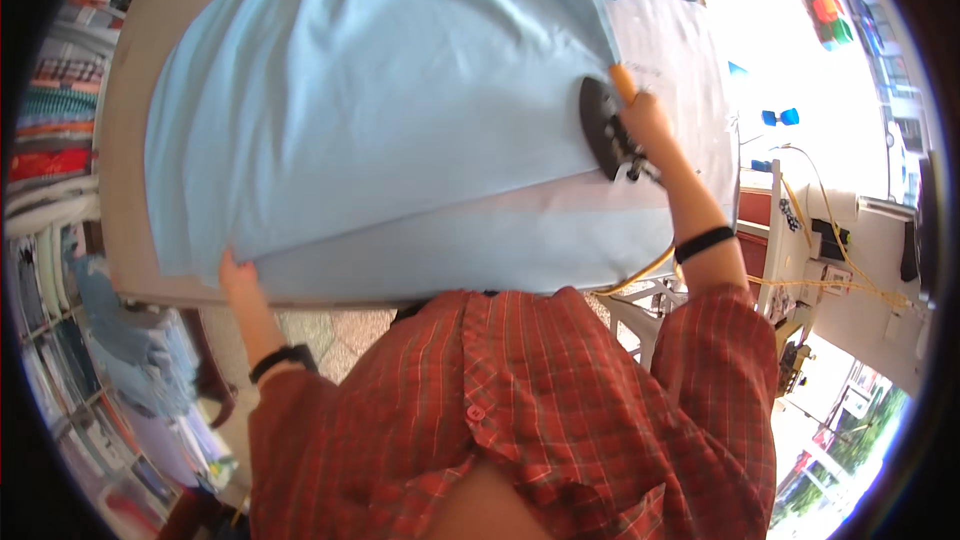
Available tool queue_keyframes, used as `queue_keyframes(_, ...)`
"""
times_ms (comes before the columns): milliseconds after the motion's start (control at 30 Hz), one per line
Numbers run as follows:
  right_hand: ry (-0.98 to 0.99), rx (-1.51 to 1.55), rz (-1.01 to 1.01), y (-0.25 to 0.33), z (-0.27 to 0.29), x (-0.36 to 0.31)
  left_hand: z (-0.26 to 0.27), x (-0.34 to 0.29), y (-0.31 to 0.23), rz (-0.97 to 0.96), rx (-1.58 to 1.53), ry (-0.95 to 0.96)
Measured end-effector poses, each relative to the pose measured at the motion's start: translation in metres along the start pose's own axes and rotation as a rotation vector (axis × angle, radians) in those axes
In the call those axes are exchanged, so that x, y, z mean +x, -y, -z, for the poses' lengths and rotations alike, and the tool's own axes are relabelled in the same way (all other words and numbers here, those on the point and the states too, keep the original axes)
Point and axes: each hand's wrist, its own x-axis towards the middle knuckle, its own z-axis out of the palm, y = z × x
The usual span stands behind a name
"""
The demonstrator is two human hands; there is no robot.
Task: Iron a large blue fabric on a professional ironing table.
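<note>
A large light blue cloth [400, 110], probably a garment, lies spread over a padded ironing table [690, 60], with loose folds at its far and left parts. My right hand [648, 126] is wrapped round the orange handle of a dark iron [600, 128], which rests at the right edge of the upper layer. At the near left corner, my left hand [237, 273] pinches the cloth's near edge. Between my hands that edge runs slanting across, and a second light blue layer [450, 252] shows below it.
Shelves of folded clothes [60, 130] stand at the left, with more blue garments [140, 340] below. A yellow cord [640, 272] hangs over the table's near edge by my right arm. To the right are a white table [880, 300] and a thread cone [838, 204].
</note>
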Motion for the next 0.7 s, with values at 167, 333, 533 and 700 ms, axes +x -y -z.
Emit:
queue_keyframes(167, 0.017, -0.028, -0.046, -0.009, 0.012, -0.054, 0.008, 0.04, -0.11, 0.481, -0.618, -0.595)
queue_keyframes(333, 0.038, 0.058, -0.156, 0.008, 0.021, -0.018, 0.061, 0.015, -0.501, -0.747, -0.669, -0.256)
queue_keyframes(533, 0.187, 0.175, -0.052, 0.005, 0.026, 0.004, 0.044, -0.024, -0.748, -1.52, -0.47, 0.058)
queue_keyframes(700, 0.198, 0.249, 0.041, 0.007, 0.028, 0.02, 0.03, 0.014, -0.799, -1.44, -0.11, 0.105)
